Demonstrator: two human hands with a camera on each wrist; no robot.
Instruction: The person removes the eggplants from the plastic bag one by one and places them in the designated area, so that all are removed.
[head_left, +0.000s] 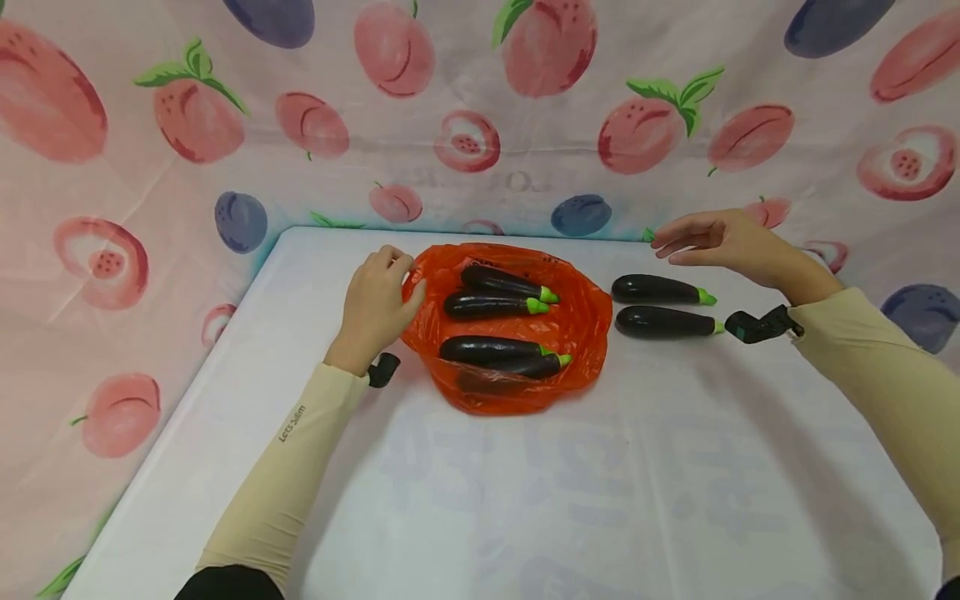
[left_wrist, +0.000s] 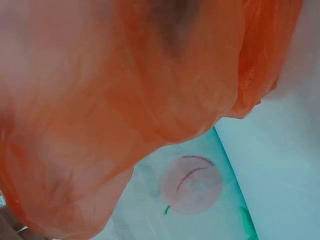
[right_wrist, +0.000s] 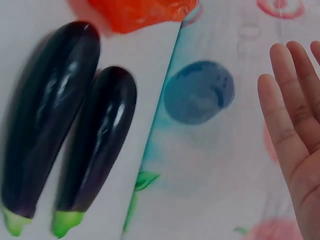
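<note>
A thin red-orange plastic bag (head_left: 517,402) lies spread with its mouth up on the white table, and several dark eggplants (head_left: 491,304) with green stem ends lie inside it. My left hand (head_left: 377,304) grips the bag's left rim with curled fingers; in the left wrist view the stretched plastic (left_wrist: 125,100) covers much of the picture. Right of the bag, two more eggplants (head_left: 663,322) lie side by side, stems to the right. Above and behind this pair, my right hand (head_left: 723,240) hovers with its fingers extended, holding nothing; the right wrist view shows its palm and fingers (right_wrist: 282,117).
A white-covered table (head_left: 540,500) carries everything. Its far edge meets a fruit-printed cloth (head_left: 337,192) that hangs behind and runs down the left side. Each wrist wears a small black camera (head_left: 757,326).
</note>
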